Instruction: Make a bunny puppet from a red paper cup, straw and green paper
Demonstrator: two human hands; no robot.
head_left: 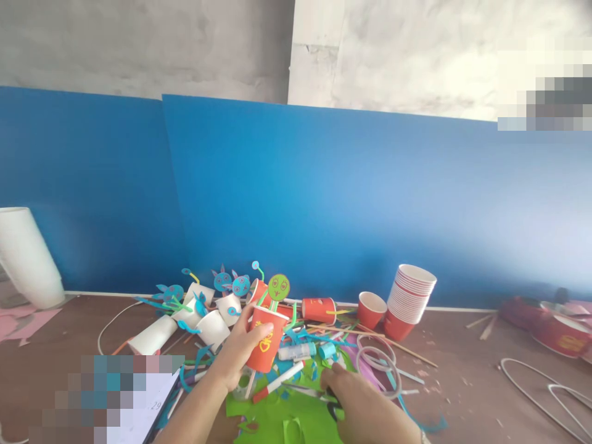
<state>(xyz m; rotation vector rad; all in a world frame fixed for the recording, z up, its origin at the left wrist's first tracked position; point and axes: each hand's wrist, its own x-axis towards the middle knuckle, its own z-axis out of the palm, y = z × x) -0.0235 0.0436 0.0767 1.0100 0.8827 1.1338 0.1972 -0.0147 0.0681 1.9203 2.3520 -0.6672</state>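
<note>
My left hand [240, 345] is wrapped round a red paper cup [268, 345] with yellow markings. A round green paper face [279, 287] stands above the cup's white rim, with green strips beside it. Low on the right, my right hand [349, 394] has its fingers curled over the dark handles of a pair of scissors [305, 390], whose blades point left. Beneath them is green paper [268, 419]. A marker [279, 381] with a red cap and a glue stick [296, 351] lie between my hands.
White cups [153, 335] with blue paper animal heads [241, 285] crowd the left. Behind are a red cup on its side [319, 310], an upright red cup [371, 310] and a cup stack [411, 296]. Tape rolls [377, 364] lie right; a phone or tablet [139, 407] lies left. A blue panel [346, 203] stands behind.
</note>
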